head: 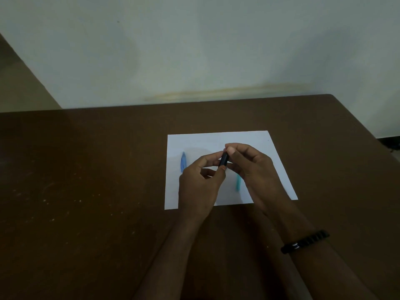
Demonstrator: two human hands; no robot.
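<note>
A blue pen piece [183,161] lay on the left part of the white sheet [216,138], a teal piece [238,182] sat half hidden under the right hand [253,167], the sheet was flat on the brown table [86,169] by a pale wall [194,50], and above the sheet's middle that hand and the left hand [199,182] pinched a short black pen part [224,159] with curled fingertips.

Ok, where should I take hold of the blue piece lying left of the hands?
Pinch the blue piece across its middle from above, on its long sides: it lies flat on the paper, pointing away from you, and its far end looks narrower.
</note>
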